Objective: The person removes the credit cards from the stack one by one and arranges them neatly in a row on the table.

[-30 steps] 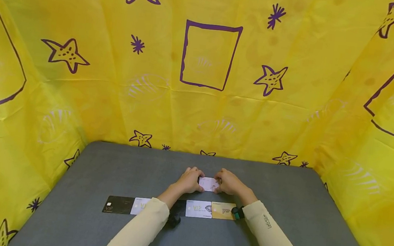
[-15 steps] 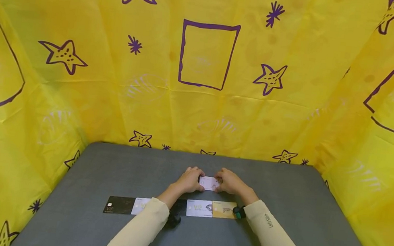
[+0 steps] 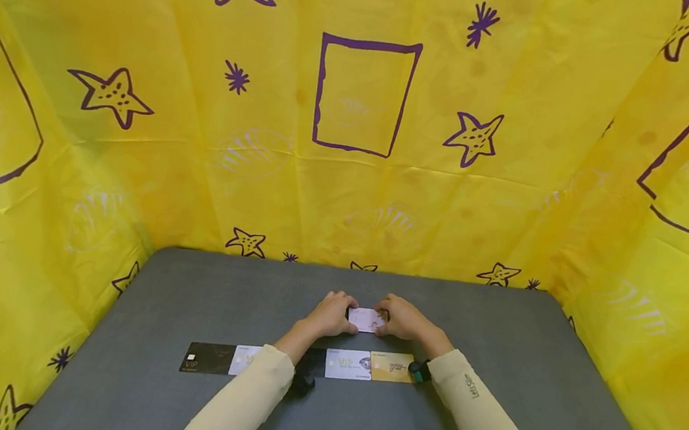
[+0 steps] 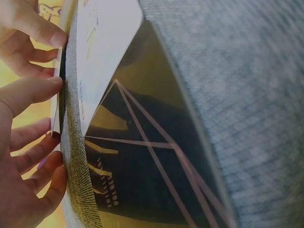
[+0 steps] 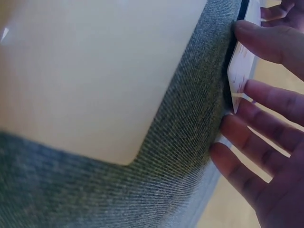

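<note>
Above the row, my left hand (image 3: 332,315) and right hand (image 3: 403,319) pinch a white card (image 3: 363,320) by its opposite short ends, thumbs on the near side. In the right wrist view a dark layer shows along the edge of this white card (image 5: 239,66); whether that is a second card I cannot tell. Nearer to me lies a row of cards: a black VIP card (image 3: 207,358) at the left, a white card (image 3: 244,358) partly under my left sleeve, a dark card (image 3: 313,362) half hidden, a white VIP card (image 3: 349,364) and a gold card (image 3: 389,367).
The grey table (image 3: 232,301) is bounded by a yellow curtain (image 3: 351,209) with purple drawings at the back and both sides. My right wrist strap (image 3: 419,371) hangs by the gold card's right end; my left wrist camera (image 3: 302,384) sits just below the row.
</note>
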`<state>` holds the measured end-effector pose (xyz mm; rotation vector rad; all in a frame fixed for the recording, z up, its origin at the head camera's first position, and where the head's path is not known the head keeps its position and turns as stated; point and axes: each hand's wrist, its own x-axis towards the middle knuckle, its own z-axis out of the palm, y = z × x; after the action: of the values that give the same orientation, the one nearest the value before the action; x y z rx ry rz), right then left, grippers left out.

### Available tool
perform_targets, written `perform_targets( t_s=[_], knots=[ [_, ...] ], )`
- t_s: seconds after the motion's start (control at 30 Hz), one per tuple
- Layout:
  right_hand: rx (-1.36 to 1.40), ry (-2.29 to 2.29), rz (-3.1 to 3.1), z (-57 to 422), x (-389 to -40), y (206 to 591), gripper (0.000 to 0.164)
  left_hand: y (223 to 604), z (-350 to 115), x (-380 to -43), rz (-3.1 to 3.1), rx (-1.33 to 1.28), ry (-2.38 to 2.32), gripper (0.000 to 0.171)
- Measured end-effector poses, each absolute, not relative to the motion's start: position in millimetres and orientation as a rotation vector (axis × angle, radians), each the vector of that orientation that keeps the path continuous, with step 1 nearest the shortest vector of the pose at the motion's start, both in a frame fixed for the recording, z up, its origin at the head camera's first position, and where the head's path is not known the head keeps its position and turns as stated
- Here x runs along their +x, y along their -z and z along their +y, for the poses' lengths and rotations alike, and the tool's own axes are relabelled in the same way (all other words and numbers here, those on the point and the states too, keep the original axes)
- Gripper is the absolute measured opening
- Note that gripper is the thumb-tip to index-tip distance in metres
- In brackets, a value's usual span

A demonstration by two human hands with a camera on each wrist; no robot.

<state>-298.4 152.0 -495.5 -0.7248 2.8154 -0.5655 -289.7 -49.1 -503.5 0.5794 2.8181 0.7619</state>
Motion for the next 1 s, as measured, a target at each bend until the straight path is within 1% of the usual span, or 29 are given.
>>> perform_targets(
  t_s=[0.37,0.63,0.83,1.0],
  knots=[
    [-0.684,0.574,2.81,151,-297,492,0.043,504,-50,-290,2.814,0.568,-0.77,0.049],
    [-0.732,0.63,2.822,156,-296,498,0.044,510,-50,-291,2.81,0.562,-0.773,0.056],
    [-0.83,0.728,2.767,161,-294,498,0.046,510,-51,-289,2.828,0.571,-0.791,0.054],
    [-0.793,0.755,2.748,165,-294,499,0.048,509,-50,-288,2.845,0.579,-0.809,0.055]
  ],
)
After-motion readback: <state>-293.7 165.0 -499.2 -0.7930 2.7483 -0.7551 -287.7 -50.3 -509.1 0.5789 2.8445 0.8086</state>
